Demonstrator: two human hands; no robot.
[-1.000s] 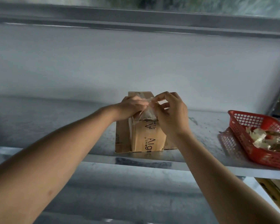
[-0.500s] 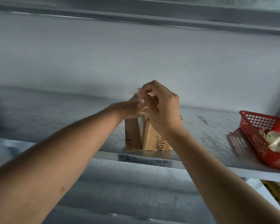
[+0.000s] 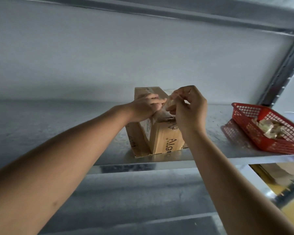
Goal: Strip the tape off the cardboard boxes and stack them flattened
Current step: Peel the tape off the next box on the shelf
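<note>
On the metal shelf (image 3: 210, 150) stands your brown cardboard box (image 3: 161, 138), upright, black lettering on its near face, edges scuffed; your left hand (image 3: 146, 107) curls over its top, while your right hand (image 3: 188, 109) fingers pinch crumpled clear tape (image 3: 171, 100) above it, a red basket (image 3: 268, 133) off right

Metal shelf (image 3: 58, 133) carries cardboard box (image 3: 161, 139), red basket (image 3: 268, 146).

Top near corner of cardboard box (image 3: 161, 139) hidden behind left hand (image 3: 145, 107) and right hand (image 3: 189, 108). Clear tape (image 3: 170, 100) between fingertips blurred, extent unreadable. Red basket (image 3: 268, 145) cut off at right edge; crumpled contents indistinct. Box print partly covered by right wrist.
</note>
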